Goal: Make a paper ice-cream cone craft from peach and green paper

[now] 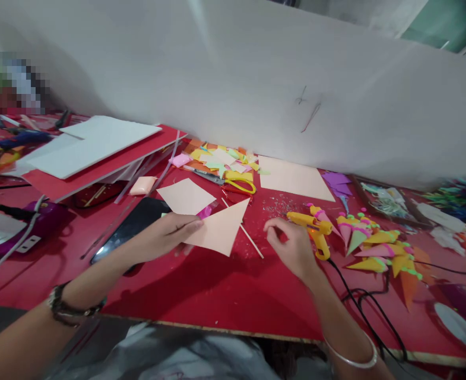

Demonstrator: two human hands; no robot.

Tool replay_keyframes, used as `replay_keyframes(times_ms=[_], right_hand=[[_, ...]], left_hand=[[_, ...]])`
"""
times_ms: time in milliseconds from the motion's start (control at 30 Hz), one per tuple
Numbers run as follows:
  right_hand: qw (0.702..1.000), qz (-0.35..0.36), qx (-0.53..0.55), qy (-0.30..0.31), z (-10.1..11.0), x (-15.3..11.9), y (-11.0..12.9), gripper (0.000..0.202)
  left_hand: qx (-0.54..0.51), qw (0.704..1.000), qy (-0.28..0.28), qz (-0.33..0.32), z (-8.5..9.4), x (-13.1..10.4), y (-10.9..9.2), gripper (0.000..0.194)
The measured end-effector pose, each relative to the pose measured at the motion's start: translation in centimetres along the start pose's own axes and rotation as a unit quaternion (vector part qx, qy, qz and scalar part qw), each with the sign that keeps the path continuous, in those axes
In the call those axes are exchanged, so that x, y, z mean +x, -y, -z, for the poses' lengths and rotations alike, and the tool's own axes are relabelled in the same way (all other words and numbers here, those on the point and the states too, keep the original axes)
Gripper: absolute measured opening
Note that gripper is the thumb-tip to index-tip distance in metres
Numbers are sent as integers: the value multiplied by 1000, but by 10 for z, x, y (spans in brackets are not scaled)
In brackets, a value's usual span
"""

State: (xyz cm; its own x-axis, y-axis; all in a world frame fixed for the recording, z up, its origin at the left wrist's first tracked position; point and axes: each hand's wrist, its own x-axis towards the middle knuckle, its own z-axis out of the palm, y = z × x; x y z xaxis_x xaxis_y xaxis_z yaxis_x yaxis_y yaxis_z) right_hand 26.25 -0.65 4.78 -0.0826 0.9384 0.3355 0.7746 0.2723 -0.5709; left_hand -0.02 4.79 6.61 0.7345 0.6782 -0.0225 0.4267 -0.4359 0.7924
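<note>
Between its thumb and fingers, my left hand (175, 235) grips a cut piece of cream paper (225, 227) above the red table. Another cream paper piece (187, 195) lies just behind it, with a small bright pink bit (205, 212) at its edge. My right hand (292, 243) is closed, thumb and forefinger curled together in a loop; whatever they may hold is too small or hidden to see. Right beside it is a yellow glue gun (320, 232). A thin pale stick (252, 241) lies between the hands, partly behind the held paper.
Yellow-handled scissors (238, 184) lie near paper scraps (220, 158) and a large cream sheet (292, 177). Several small paper cones (375, 248) and a black cord (359, 301) are at right. A black phone (138, 227), white boards (98, 142) and a purple power strip (30, 232) are at left.
</note>
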Motion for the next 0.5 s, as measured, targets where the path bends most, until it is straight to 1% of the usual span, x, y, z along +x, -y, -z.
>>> replay_keyframes(times_ms=[33, 100, 133, 200, 300, 333, 400, 433, 467, 500], right_hand=[[997, -16, 75, 17, -3, 0, 4, 13], [974, -38, 213, 68, -11, 3, 13, 15], [959, -43, 264, 91, -14, 4, 17, 17], [937, -48, 326, 116, -20, 6, 22, 19], [926, -75, 353, 111, -24, 9, 24, 20], [925, -87, 355, 102, -25, 9, 24, 20], [926, -97, 356, 81, -27, 10, 23, 21], [927, -94, 356, 71, -29, 10, 23, 21], [928, -89, 356, 66, -31, 10, 23, 21], [929, -87, 355, 60, -33, 10, 23, 20]], left_hand=[[-37, 999, -3, -2, -5, 3, -3, 39], [-101, 995, -14, 6, -18, 10, -6, 39], [-126, 992, -24, 16, -24, 13, -6, 38], [-170, 984, -48, 35, -34, 20, -2, 35], [-198, 977, -66, 37, -41, 25, 8, 32], [-198, 978, -55, 25, -42, 26, 10, 31], [-189, 982, -15, -12, -44, 27, 12, 33], [-172, 985, 3, -30, -45, 28, 11, 38], [-141, 989, 8, -44, -46, 29, 9, 45], [-96, 994, -4, -49, -48, 29, 7, 52]])
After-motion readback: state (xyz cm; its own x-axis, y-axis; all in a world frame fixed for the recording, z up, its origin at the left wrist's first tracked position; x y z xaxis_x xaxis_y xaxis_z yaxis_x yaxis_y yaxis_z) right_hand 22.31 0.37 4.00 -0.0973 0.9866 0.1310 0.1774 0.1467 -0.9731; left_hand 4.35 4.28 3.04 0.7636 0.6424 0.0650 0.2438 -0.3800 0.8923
